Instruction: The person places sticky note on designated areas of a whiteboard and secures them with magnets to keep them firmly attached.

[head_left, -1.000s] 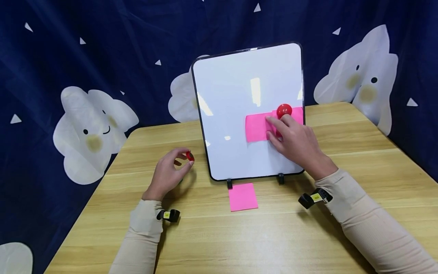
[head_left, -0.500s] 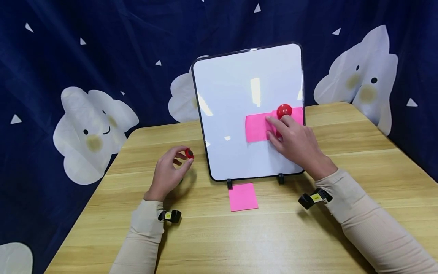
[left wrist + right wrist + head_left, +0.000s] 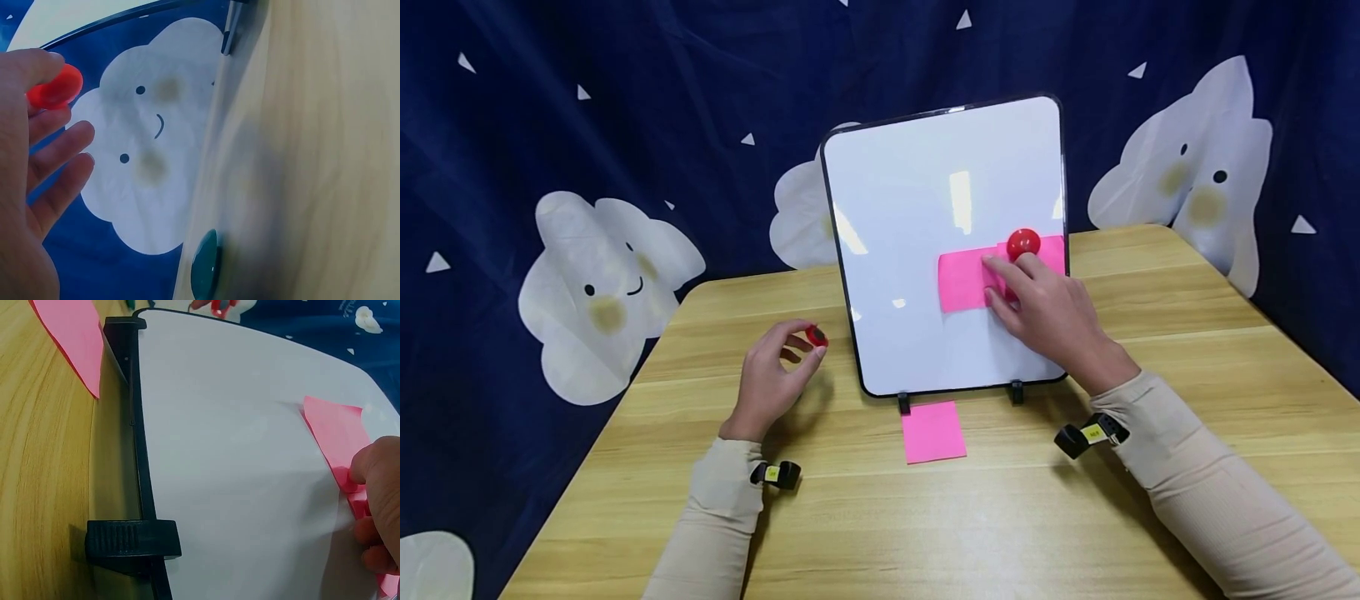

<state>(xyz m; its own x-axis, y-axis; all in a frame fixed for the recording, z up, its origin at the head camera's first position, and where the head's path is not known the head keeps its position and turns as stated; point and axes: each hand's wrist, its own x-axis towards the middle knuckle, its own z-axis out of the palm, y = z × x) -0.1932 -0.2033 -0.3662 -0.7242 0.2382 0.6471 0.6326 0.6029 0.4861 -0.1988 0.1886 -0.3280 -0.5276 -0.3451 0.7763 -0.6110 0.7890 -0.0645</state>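
My left hand (image 3: 769,379) pinches a small red magnet (image 3: 816,336) by its edges, left of the whiteboard (image 3: 895,217) and above the table. In the left wrist view the red magnet (image 3: 61,87) sits between thumb and forefinger, the other fingers loosely bent. My right hand (image 3: 1051,310) presses its fingertips on overlapping pink notes (image 3: 962,279) at the board's right side. Another red magnet (image 3: 1023,242) is on the notes just above that hand. In the right wrist view, fingers (image 3: 382,481) touch the pink paper (image 3: 337,428); what lies under them is partly hidden.
A loose pink note (image 3: 934,432) lies on the wooden table (image 3: 880,533) in front of the board, by its left black foot (image 3: 903,403). A green magnet (image 3: 205,265) stands near the left hand. Behind is a dark blue curtain (image 3: 700,108) with clouds.
The left hand has shifted very slightly, turning the pinched magnet a little. The right hand keeps its place on the notes.
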